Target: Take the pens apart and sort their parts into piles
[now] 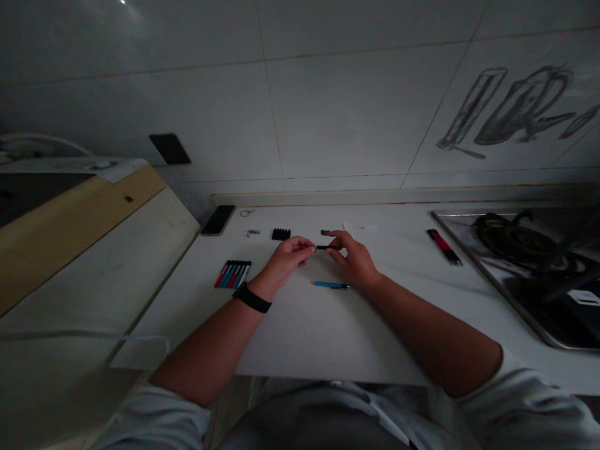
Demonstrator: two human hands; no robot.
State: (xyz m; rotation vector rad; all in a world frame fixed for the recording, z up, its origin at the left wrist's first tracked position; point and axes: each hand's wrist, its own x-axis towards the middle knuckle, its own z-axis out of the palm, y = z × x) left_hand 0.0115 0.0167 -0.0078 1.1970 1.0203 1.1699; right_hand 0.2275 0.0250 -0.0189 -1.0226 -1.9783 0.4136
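Observation:
Over the white counter, a small black pen part (pixel 322 247) is held between my two hands. My right hand (pixel 352 256) pinches its right end. The fingers of my left hand (pixel 291 254) are closed at its left end; whether a tiny piece is between them is hidden. A blue pen barrel (pixel 328 284) with a black clip lies just below my hands. Small black pieces (pixel 325 232) lie beyond my right fingertips, near thin white sticks (pixel 347 227). Behind my left hand sits a row of black parts (pixel 281 234), with small metal springs (pixel 254 232) to its left.
Several red, blue and white pens (pixel 233 274) lie side by side at the left. A phone (pixel 218 220) and a thin ring (pixel 246 213) are at the back left. A red and black bundle (pixel 444 247) lies beside the gas stove (pixel 497 281). A tiled wall (pixel 337 119) borders the counter (pixel 323 344).

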